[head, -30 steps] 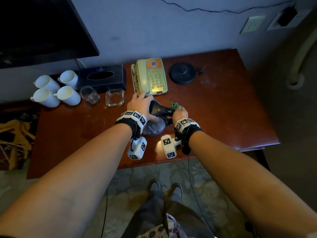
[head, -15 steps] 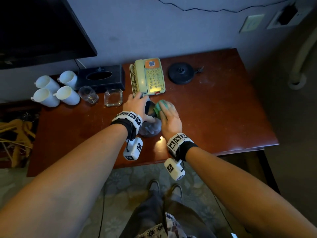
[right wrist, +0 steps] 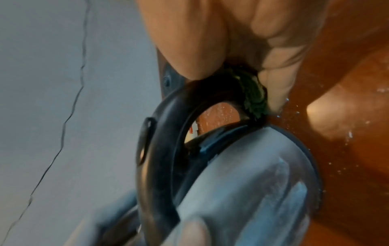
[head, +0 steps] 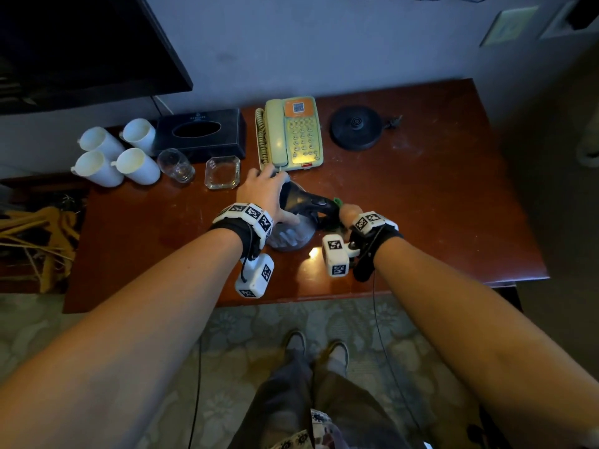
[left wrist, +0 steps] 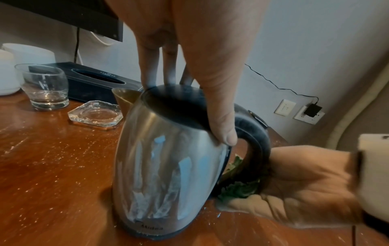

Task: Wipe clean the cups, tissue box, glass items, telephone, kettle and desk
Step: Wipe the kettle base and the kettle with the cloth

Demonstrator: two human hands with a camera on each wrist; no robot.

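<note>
desk [head: 421,196] | left hand [head: 264,194] fingers clasp kettle [left wrist: 168,166] lid | right hand [head: 350,212] fingers pinch cloth [left wrist: 240,188] round handle

Dim room, seen from my feed

I see a grey-blue wall [head: 324,43], a dark screen [head: 81,43] mounted upper left, wall sockets [head: 509,24] upper right, and patterned carpet [head: 259,325] below.

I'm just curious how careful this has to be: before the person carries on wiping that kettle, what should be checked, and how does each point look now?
1. Kettle steadied: ok, the left hand grips its lid.
2. Green cloth in hand: ok, the right hand presses it on the handle.
3. Kettle standing flat: not ok, it tilts.
4. Ashtray clear of the kettle: ok, apart.
5. Kettle empty: cannot tell.
</note>
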